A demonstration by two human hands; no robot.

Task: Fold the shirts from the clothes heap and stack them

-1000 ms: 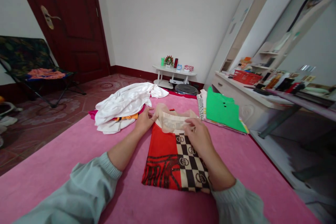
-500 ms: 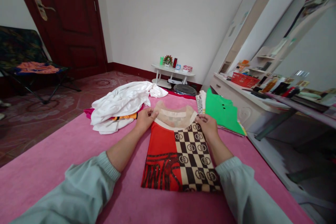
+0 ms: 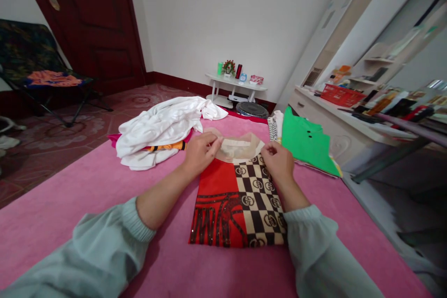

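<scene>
A folded shirt (image 3: 223,195) lies flat on the pink bed cover (image 3: 160,214) in front of me. Its left half is red with dark sparkling trim; the right half is a black and cream check. The sheer beige neckline (image 3: 232,149) points away from me. At the neckline's left shoulder, my left hand (image 3: 201,151) is closed, thumb against fingers on the fabric. My right hand (image 3: 278,160) pinches the opposite shoulder edge with curled fingers. Part of each shoulder is hidden under the hands.
Beyond my left hand lies a heap of white clothing (image 3: 164,125) over a yellow-orange piece (image 3: 167,147). To the right sits a stack topped by a green folded garment (image 3: 307,142). A dresser (image 3: 324,121) with a red basket (image 3: 342,95) borders the bed's right side.
My left hand has shifted inward and further over the shirt's left shoulder. My right hand stays at the other shoulder. The whole view has tilted slightly.
</scene>
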